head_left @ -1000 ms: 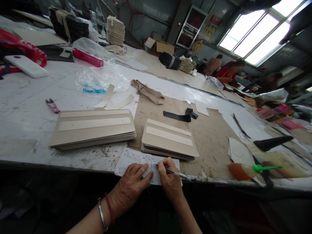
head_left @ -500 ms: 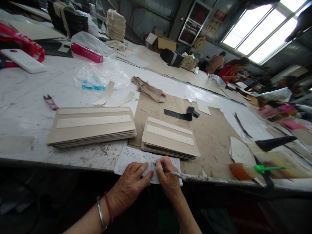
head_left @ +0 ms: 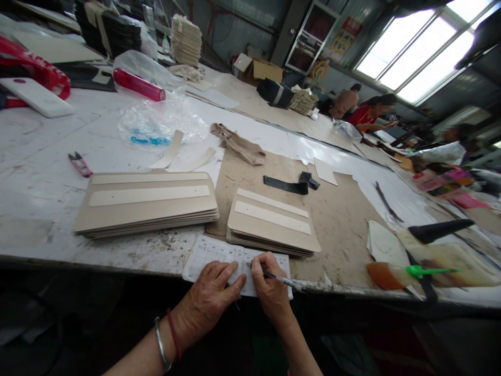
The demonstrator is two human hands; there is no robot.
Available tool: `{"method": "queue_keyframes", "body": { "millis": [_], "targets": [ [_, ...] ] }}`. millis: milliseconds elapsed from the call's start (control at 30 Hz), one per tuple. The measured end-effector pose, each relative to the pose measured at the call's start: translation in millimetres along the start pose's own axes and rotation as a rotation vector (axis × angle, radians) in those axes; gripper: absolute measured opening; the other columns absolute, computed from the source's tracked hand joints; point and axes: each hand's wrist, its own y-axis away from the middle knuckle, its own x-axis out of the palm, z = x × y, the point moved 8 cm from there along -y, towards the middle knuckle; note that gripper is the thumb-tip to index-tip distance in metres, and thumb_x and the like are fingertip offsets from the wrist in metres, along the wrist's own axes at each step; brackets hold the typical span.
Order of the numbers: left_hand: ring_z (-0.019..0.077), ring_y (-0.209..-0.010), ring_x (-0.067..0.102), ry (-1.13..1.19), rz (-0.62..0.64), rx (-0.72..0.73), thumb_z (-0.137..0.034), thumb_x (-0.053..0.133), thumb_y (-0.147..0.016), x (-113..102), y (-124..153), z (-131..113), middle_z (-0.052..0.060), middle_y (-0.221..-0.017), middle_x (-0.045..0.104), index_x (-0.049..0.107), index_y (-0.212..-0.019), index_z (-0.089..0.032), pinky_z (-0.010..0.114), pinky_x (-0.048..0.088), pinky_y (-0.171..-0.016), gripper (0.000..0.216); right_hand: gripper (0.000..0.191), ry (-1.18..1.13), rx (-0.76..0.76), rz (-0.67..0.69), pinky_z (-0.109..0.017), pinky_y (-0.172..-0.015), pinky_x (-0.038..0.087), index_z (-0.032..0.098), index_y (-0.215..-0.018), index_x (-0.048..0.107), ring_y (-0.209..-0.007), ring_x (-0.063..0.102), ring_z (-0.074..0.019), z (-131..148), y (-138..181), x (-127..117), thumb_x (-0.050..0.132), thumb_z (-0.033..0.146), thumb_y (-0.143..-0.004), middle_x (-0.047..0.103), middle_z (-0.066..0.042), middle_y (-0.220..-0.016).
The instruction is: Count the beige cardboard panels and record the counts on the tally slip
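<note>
A printed form pad (head_left: pixel 198 259) with handwriting in its rows lies at the table's front edge. My left hand (head_left: pixel 209 292) rests on its lower part, fingers stretched out and holding it down flat. In my right hand (head_left: pixel 270 287) a pen (head_left: pixel 279 278) is pinched, its tip at the paper near the middle of the page. Just behind the pad are two stacks of beige panels with pale strips on top: a wider left stack (head_left: pixel 148 209) and a smaller right stack (head_left: pixel 274 224). The writing under my fingers is hidden.
Thread snips (head_left: pixel 80 164) lie left of the wide stack. Behind are a beige cloth (head_left: pixel 238 144), a black strap (head_left: pixel 285 184) and a plastic bag (head_left: pixel 164 122). At right stand a glue container (head_left: pixel 450 258) and a green-handled brush (head_left: pixel 391 274). Other people (head_left: pixel 370 112) sit at the far right.
Both hands stay nearly in place, the right one still with the pen at the page. The view has shifted very slightly; a far person in red has moved a little.
</note>
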Motion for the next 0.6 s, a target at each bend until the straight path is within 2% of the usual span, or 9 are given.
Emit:
{"method": "queue_keyframes", "body": {
  "millis": [600],
  "targets": [
    [0.0242, -0.104, 0.046, -0.004, -0.015, 0.019, -0.01, 0.048, -0.087, -2.2, 0.2, -0.5, 0.012, -0.114, 0.052, 0.057, -0.114, -0.014, 0.042, 0.048, -0.087, 0.029, 0.017, 0.028, -0.015, -0.008, -0.022, -0.055, 0.038, 0.02, -0.073, 0.046, -0.053, 0.05, -0.0105, 0.1, 0.1, -0.7, 0.04, 0.025, -0.089, 0.048, 0.004, -0.058]
  ]
}}
